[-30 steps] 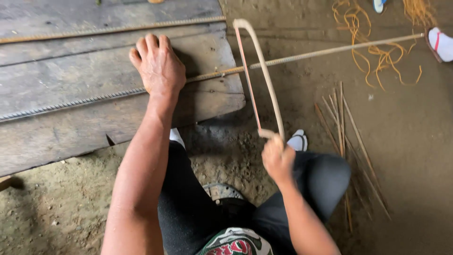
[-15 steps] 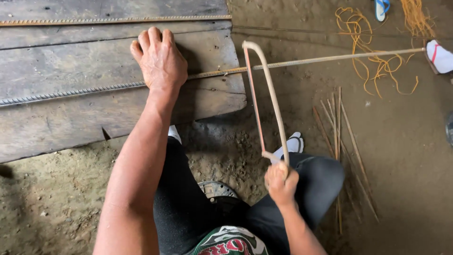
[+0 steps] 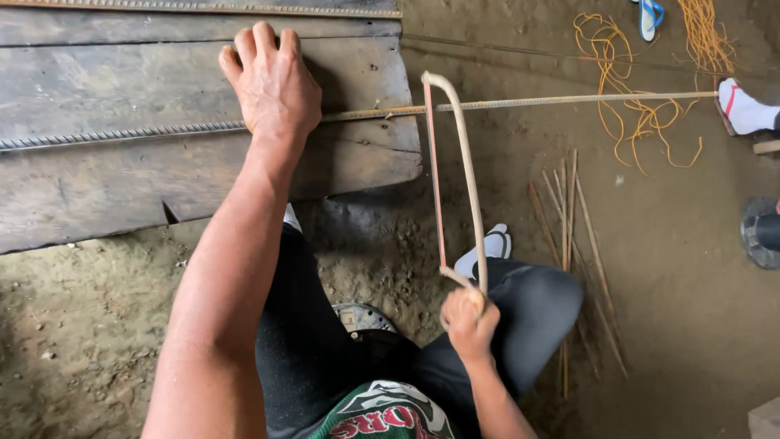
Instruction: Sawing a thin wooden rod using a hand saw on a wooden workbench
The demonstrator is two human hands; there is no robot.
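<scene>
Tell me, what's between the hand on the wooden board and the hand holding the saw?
In the head view, between the left hand and the right hand lie the person's dark-trousered knees and bare sandy ground.

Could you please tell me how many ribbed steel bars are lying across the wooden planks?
2: one bar under the left hand, where the saw cuts; another bar along the planks' top edge, partly cropped.
</scene>
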